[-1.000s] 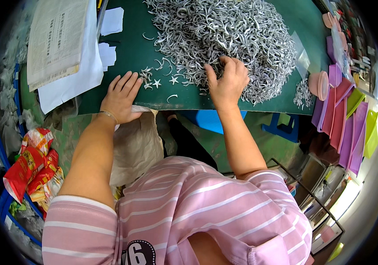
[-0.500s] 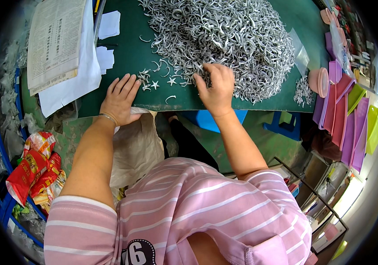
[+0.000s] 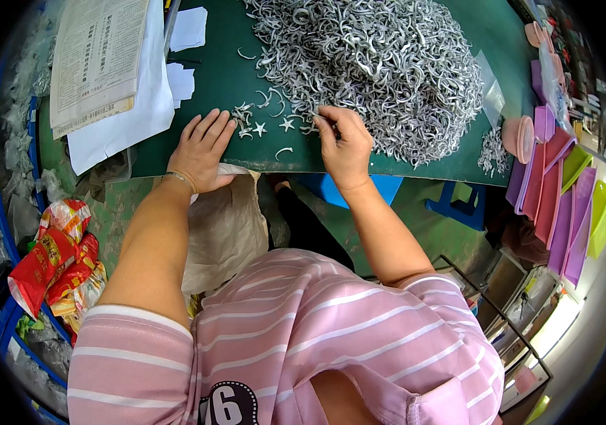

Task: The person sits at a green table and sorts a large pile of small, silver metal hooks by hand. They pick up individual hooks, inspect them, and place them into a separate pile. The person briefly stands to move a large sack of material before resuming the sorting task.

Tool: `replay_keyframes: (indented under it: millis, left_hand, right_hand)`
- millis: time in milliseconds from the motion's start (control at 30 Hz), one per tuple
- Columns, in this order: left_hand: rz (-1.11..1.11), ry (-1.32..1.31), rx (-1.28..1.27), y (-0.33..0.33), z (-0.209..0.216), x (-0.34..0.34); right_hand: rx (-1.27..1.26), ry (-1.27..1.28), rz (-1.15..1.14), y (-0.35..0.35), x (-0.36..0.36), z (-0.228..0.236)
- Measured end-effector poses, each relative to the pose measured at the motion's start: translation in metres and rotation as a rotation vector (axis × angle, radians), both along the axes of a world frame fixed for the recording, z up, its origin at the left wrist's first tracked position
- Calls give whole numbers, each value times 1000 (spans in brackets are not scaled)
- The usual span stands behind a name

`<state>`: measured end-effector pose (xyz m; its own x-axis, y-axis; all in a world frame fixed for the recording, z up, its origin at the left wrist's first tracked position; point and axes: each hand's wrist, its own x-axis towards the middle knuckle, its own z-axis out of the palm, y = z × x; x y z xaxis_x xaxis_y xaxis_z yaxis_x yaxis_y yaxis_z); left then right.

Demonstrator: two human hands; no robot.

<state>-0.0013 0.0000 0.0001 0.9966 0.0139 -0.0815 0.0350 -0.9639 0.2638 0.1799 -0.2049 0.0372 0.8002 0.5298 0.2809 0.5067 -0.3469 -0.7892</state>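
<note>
A large heap of small curved silver-grey pieces [image 3: 381,64] covers the middle of the green table [image 3: 207,78]. At the heap's near left edge, my right hand [image 3: 345,145] is closed in a pinch, thumb and forefinger tips together; what is between them is too small to make out. My left hand [image 3: 206,150] lies flat at the table's front edge with its fingers stretched out. Just beyond its fingertips lie a small cluster of silver pieces [image 3: 243,113] and a silver star [image 3: 259,128]. Another silver star [image 3: 287,124] and a single curved piece [image 3: 284,151] lie between my hands.
Printed sheets [image 3: 97,64] and white paper slips [image 3: 188,30] lie at the left. A pale cloth [image 3: 225,234] hangs below the table edge. On the right are a small pile of pieces [image 3: 494,152], a pink tub [image 3: 517,138], coloured bins [image 3: 547,184] and a blue stool [image 3: 455,207].
My right hand's thumb and forefinger have come together at the heap's edge. My left hand stays flat at the table edge. The whole view has shifted slightly.
</note>
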Motion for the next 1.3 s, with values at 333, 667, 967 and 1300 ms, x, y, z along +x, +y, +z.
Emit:
replay_keyframes:
  millis: [333,667,967,1300]
  left_hand:
    - [6,6,9,-1,0,-1]
    - [-5,-8,-15,1,0,-1]
    - [6,40,5,0,1,-1]
    - [-2,42,25,0,0,-1]
  right_hand:
    - [-47,166,-43,-9,3,4]
    - [147,1159,-131,-7,-8,25]
    - [314,1608,-2,-15,-10,29]
    - [320,1653,63,-17,-13,31]
